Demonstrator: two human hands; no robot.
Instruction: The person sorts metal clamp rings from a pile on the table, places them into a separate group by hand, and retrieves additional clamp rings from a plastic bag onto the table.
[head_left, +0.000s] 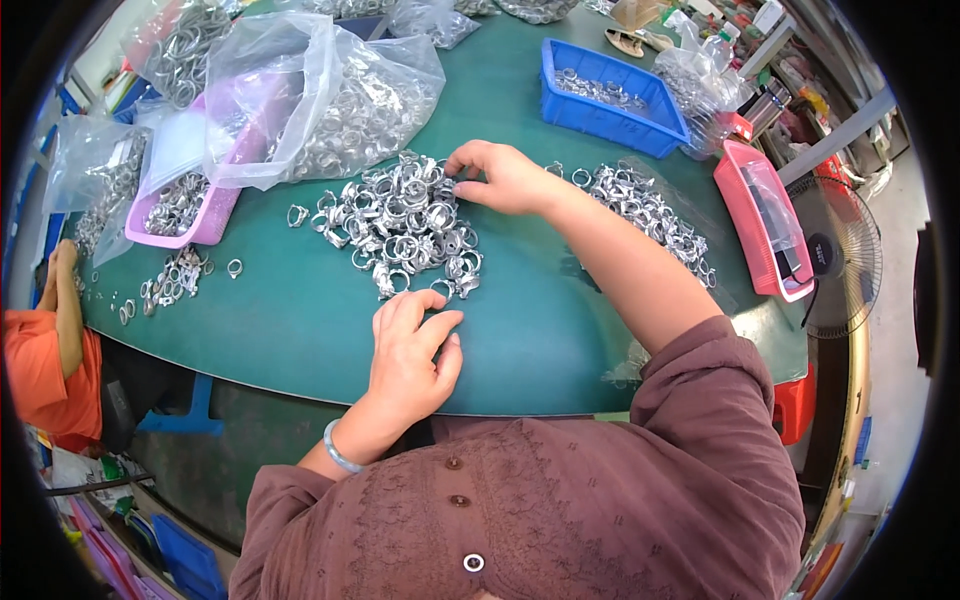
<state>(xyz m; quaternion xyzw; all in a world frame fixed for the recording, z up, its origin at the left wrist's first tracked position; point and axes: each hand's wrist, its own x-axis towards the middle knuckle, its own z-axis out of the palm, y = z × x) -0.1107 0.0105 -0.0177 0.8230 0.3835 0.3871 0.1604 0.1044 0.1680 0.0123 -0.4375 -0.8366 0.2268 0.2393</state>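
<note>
A heap of silver metal ring-shaped parts point(400, 215) lies on the green table in front of me. At the heap's near edge is my left hand point(408, 355), its fingers bent and apart, fingertips beside the closest rings; nothing shows in it. My right hand point(505, 180) reaches to the heap's upper right side, thumb and forefinger apart, fingertips touching or just beside the rings. Whether any ring sits under those fingertips is hard to see. A second spread of similar silver parts point(650, 210) lies on clear plastic to the right, partly behind my right forearm.
Beyond the heap stands a large clear bag point(370, 100) of rings. A purple basket point(215, 215) is at left, a blue tray point(620, 125) at far right, a pink basket point(745, 200) and fan point(835, 255) beyond it. Another person's arm point(66, 310) rests at the left table edge.
</note>
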